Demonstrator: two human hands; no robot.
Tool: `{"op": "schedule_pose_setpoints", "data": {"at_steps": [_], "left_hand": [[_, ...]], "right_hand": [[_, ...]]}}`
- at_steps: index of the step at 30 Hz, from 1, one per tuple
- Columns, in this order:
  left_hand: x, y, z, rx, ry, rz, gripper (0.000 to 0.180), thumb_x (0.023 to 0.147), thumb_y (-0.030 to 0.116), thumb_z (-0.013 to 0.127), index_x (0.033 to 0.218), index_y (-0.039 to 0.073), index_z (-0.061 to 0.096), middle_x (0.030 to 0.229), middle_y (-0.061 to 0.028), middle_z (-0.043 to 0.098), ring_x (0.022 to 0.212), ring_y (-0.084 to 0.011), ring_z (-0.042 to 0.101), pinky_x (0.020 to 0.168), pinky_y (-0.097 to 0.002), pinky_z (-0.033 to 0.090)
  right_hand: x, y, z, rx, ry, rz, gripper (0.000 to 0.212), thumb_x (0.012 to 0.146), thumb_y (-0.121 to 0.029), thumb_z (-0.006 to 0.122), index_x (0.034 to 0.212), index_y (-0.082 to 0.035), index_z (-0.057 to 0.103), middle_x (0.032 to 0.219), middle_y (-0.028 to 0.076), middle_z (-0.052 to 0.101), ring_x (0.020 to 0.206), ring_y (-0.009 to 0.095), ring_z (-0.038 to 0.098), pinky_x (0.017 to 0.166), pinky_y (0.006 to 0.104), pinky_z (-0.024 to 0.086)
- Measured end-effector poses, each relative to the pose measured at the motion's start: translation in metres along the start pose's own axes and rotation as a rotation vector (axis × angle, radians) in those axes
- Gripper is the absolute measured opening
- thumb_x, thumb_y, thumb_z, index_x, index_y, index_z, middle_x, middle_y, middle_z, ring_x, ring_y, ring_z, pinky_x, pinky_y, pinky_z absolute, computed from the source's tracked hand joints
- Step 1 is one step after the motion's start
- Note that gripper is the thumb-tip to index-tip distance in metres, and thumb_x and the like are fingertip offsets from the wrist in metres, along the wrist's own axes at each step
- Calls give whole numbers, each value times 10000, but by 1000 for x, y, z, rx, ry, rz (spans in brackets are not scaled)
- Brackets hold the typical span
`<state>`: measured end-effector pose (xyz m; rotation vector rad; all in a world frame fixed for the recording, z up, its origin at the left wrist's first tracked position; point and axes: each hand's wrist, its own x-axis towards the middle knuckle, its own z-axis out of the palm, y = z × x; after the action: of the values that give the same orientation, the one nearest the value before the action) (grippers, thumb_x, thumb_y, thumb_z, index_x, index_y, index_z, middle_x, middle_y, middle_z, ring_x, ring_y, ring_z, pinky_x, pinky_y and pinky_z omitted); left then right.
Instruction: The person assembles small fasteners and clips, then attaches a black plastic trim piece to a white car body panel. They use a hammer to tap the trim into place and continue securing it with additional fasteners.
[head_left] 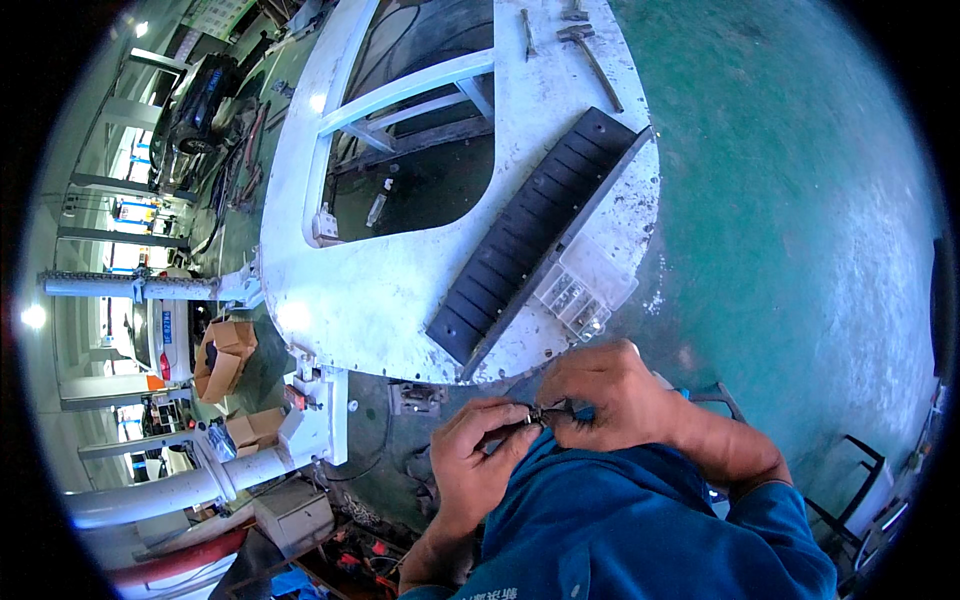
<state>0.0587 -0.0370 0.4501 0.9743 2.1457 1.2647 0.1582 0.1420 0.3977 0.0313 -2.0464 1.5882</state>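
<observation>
White worktop (345,300) ahead carries a ribbed black panel (537,235), a clear compartment box (580,293) beside it and a hammer (599,72) farther off. Short of its near edge, over the blue shirt (640,525), the left hand (472,455) and right hand (615,395) meet, fingers nearly closed, pinching a small dark part (537,415) between them; its exact shape is unclear.

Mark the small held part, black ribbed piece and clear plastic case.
Small held part (537,414), head view: its visible middle.
Black ribbed piece (535,235), head view: its ribbed face.
Clear plastic case (572,296), head view: its compartment side.
</observation>
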Motion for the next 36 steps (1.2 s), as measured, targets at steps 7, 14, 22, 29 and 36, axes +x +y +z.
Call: {"op": "schedule_pose_setpoints", "data": {"at_steps": [7, 14, 22, 29, 36], "left_hand": [[-8, -3, 3, 24, 29, 175, 215, 782, -41, 777, 974, 7, 694, 1022, -153, 695, 869, -211, 704, 648, -276, 555], [-15, -7, 13, 52, 125, 266, 195, 801, -33, 750, 975, 30, 688, 1040, -143, 697, 734, -126, 612, 597, -236, 483], [-18, -28, 24, -52, 180, 39, 202, 807, -29, 761, 988, 9, 681, 1043, -152, 689, 771, -100, 635, 609, -214, 482], [-11, -32, 21, -265, 150, 5, 177, 828, -35, 754, 977, 8, 669, 1071, -139, 675, 788, -63, 612, 617, -192, 481], [-9, -21, 8, -105, 91, 153, 242, 831, -40, 743, 1045, 13, 644, 1101, -142, 660, 816, -107, 648, 578, -199, 480]], "right_hand": [[1, 0, 1, -48, 2, -77, 148, 656, 1, 699, 787, -45, 648, 728, 104, 667, 621, 271, 667, 557, 348, 544], [-1, 2, 6, 25, 65, -74, 159, 650, 10, 689, 797, -43, 659, 722, 105, 667, 616, 253, 667, 549, 337, 536], [-1, 9, 9, 159, 13, 204, 134, 670, -44, 708, 792, -6, 668, 739, 144, 664, 655, 322, 662, 609, 375, 538], [-6, 15, 4, 207, -68, 214, 227, 707, -47, 726, 924, 12, 692, 862, 168, 697, 760, 339, 686, 683, 374, 549], [-2, 8, -5, 63, -123, -74, 295, 778, -115, 770, 1044, -21, 686, 989, 158, 691, 875, 329, 691, 738, 416, 566]]}}
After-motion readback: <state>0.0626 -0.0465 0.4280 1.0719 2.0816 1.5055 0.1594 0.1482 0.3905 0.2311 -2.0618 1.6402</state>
